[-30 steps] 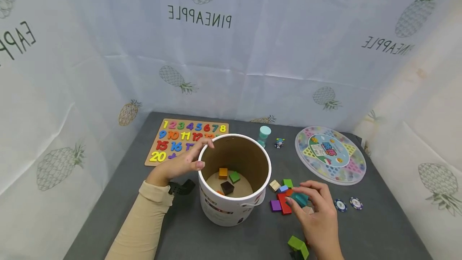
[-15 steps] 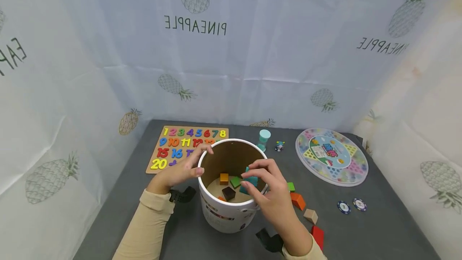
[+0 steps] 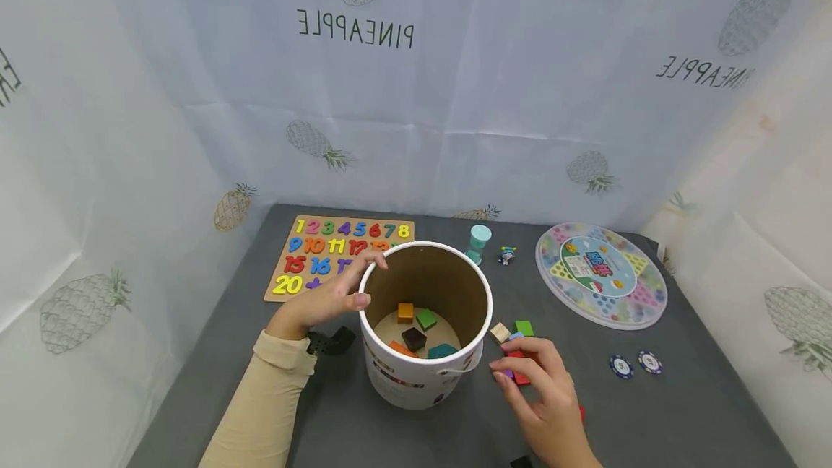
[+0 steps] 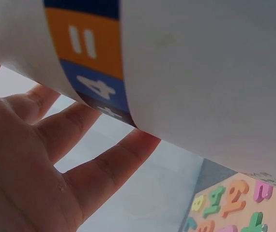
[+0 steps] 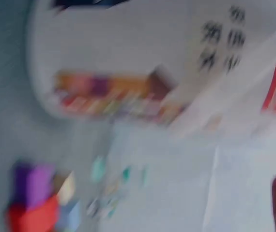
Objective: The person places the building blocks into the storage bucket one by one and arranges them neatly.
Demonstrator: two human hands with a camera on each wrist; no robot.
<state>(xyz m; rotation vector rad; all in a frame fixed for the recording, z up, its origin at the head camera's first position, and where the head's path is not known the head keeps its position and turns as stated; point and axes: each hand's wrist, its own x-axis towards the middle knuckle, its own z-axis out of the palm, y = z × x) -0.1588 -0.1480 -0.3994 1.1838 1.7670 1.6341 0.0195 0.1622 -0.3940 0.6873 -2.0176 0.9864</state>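
A white bucket (image 3: pixel 403 388) stands upright near the middle of the table. My left hand (image 3: pixel 325 302) holds its left rim, the fingertips at the edge; in the left wrist view the fingers (image 4: pixel 111 171) reach up against its printed wall. Inside lie a teal block (image 3: pixel 443 352), a dark brown block (image 3: pixel 414 339), a green block (image 3: pixel 425 319) and orange ones. Right of the bucket, my right hand (image 3: pixel 546 396) hovers over loose blocks, thumb and fingers apart with nothing between them. A red block (image 5: pixel 34 215) and a purple block (image 5: pixel 38 186) lie there, partly covered in the head view.
A number puzzle board (image 3: pixel 338 255) lies behind the bucket at left. Behind at right stand an hourglass (image 3: pixel 479 238) and a small figurine (image 3: pixel 507 256). A round board-game case (image 3: pixel 601 274) lies farther right, with two poker chips (image 3: pixel 621 366) in front of it.
My right hand carried the teal block from the table into the bucket, let it go there, and came back right over the loose blocks. My left hand stayed on the rim.
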